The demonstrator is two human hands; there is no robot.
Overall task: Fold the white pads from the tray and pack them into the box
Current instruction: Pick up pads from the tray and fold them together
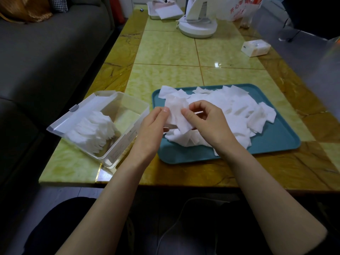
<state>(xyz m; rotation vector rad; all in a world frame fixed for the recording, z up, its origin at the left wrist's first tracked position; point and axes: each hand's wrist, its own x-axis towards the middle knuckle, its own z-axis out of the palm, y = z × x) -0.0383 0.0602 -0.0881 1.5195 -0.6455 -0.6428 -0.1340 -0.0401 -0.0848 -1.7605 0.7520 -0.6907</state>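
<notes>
One white pad (177, 112) is held up between both hands over the left end of the teal tray (272, 138). My left hand (152, 129) pinches its left edge with thumb and fingers. My right hand (207, 122) pinches its right side, fingers curled. A loose heap of white pads (237, 109) covers most of the tray. To the left stands the clear plastic box (128, 107), lid open, with a row of folded pads (92, 129) stacked in its left half.
The tray and box sit on a yellow-green tiled table (165, 50). Farther back stand a white appliance base (197, 26), a small white box (255, 47), another tray with papers (163, 10) and a plastic bag (242, 8). A grey sofa (46, 52) lies left.
</notes>
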